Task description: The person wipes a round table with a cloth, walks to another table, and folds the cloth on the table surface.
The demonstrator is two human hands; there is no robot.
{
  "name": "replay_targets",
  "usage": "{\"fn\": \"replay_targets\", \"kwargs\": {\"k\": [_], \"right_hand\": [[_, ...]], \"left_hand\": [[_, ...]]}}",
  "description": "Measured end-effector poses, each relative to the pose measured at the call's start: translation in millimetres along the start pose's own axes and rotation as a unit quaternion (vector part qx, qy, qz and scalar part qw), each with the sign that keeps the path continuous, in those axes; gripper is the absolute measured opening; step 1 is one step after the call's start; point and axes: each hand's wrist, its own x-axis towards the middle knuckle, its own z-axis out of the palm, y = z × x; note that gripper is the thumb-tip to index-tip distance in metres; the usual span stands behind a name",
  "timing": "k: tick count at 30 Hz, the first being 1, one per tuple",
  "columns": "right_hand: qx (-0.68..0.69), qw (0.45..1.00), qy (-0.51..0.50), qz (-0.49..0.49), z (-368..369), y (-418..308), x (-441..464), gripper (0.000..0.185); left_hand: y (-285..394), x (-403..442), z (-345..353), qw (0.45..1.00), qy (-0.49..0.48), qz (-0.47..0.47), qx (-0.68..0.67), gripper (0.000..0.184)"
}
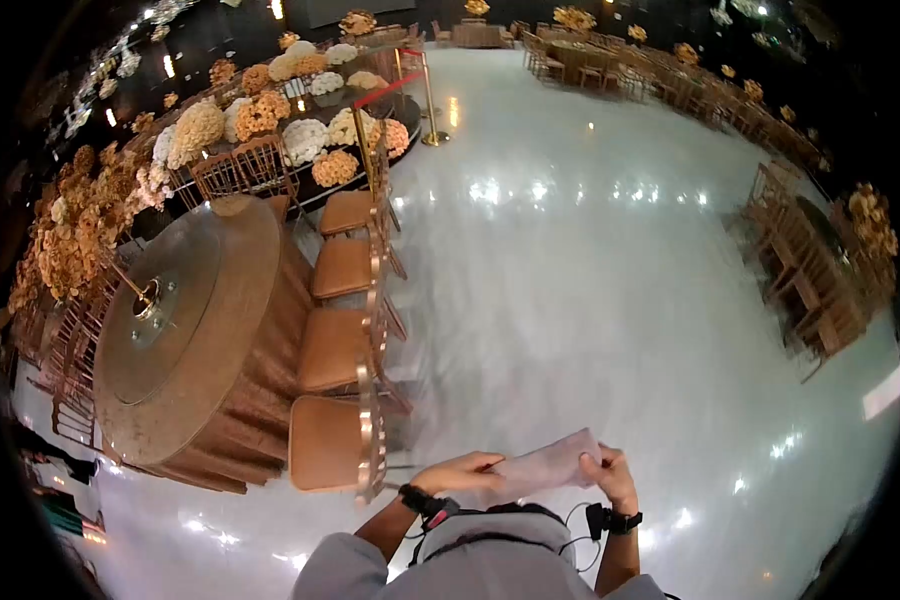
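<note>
A pale pinkish folded cloth (545, 468) is stretched between my two hands, low in the view and in front of my body. My right hand (611, 476) grips its right end, with the thumb lying on top. At the other end, my left hand (462, 473) holds the cloth between thumb and fingers; part of those fingers is hidden. Dark straps with small devices and wires sit on both wrists. Just left of my left hand stands a padded chair (326, 443), apart from it.
Several chairs line a round table (255, 330) with a brown tablecloth and tall flower centrepiece (80, 225). Farther off are a flower-covered platform (305, 142) and a gold post (431, 100) with red rope. Glossy white floor (570, 270) runs ahead; more chairs (805, 280) stand right.
</note>
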Motion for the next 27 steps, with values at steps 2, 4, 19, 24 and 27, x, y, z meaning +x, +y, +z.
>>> {"fn": "replay_targets", "kwargs": {"k": [2, 4, 19, 24, 27], "right_hand": [[-0.029, 0.992, -0.04, 0.116, -20, 9, 36, 0.037], [0.01, 0.992, -0.023, 0.123, -20, 30, 71, 0.038], [0.232, 0.94, -0.026, 0.249, -99, 84, 318, 0.024], [0.46, 0.883, 0.023, 0.087, -115, 11, 393, 0.058], [0.446, 0.887, 0.098, 0.069, -97, 15, 441, 0.056]], "left_hand": [[1, 19, -7, 0.986, 0.127, 0.013, -0.11, 0.054], [-22, 61, -16, 0.954, 0.079, 0.091, -0.275, 0.054], [22, 295, -199, 0.97, 0.177, 0.144, -0.083, 0.03], [171, 345, -265, 0.954, 0.144, 0.248, -0.089, 0.029], [203, 402, -294, 0.949, 0.192, 0.25, -0.027, 0.03]]}}
